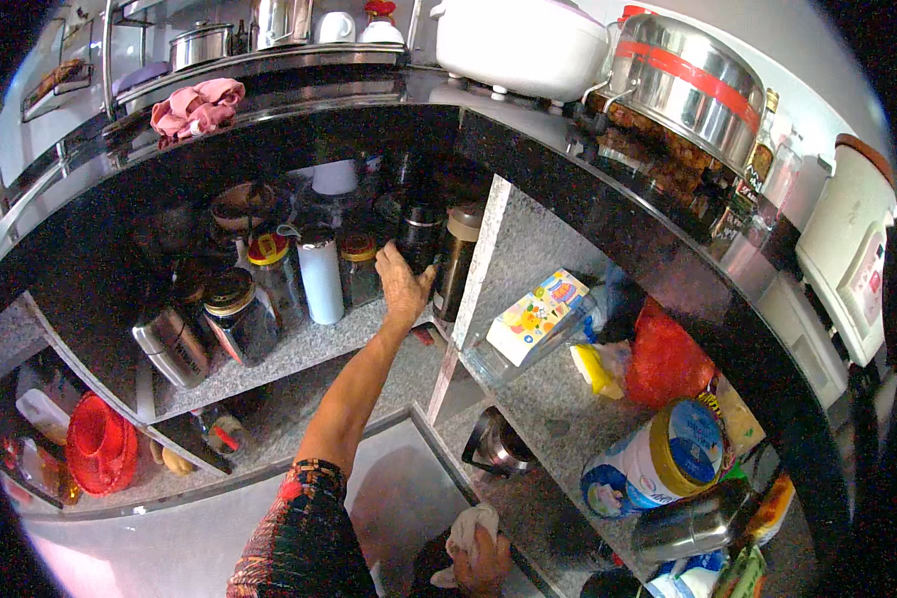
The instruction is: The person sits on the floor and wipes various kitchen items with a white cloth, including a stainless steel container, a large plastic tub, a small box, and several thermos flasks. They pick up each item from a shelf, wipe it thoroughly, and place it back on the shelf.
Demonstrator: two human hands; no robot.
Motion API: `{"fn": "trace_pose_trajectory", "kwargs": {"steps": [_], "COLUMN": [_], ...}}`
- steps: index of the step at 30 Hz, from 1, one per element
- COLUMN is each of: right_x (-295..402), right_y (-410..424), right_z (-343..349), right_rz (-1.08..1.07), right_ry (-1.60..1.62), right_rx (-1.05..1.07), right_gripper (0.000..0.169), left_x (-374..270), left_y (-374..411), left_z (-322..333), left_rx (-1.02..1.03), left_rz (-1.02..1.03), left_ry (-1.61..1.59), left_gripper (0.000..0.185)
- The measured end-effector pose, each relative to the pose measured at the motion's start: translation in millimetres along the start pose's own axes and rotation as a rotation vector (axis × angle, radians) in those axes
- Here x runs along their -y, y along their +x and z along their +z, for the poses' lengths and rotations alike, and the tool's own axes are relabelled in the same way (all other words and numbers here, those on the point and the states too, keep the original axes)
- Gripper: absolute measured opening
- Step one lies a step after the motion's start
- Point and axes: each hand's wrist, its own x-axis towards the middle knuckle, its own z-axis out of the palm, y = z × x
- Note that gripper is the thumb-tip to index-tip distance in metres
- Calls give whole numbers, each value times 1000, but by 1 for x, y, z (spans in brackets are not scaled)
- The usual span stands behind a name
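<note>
My left hand [404, 280] reaches into the corner of the shelf under the black countertop. Its fingers and thumb are around the lower part of a dark flask [422, 224], whose far side is hidden. Just right of it stands a brown flask with a beige lid [460, 258]. To the left are a glass jar with an orange-brown lid [359, 261] and a pale blue tumbler [321, 284]. Low in the view, my right hand [489, 564] holds a crumpled white cloth [472, 527].
Further left stand lidded glass jars [243, 321] and a steel thermos [172, 347]. An upright stone panel [482, 254] divides off the right shelf, with a patterned carton [538, 314], red bag [665, 359] and large tin [658, 463]. A pink cloth [198, 108] lies on the black countertop [620, 179].
</note>
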Motion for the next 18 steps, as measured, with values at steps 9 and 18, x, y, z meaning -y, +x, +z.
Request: {"fn": "trace_pose_trajectory", "kwargs": {"steps": [9,18], "right_x": [7,6], "right_y": [61,113], "right_z": [-43,-95], "right_rz": [162,384], "right_ry": [279,689], "right_rx": [-101,-304], "right_gripper": [29,36], "left_x": [-27,-90], "left_y": [-25,-134], "left_z": [-74,-240], "left_rx": [84,403], "left_rz": [-242,-761], "left_ry": [-427,-1145], "left_gripper": [71,53]}}
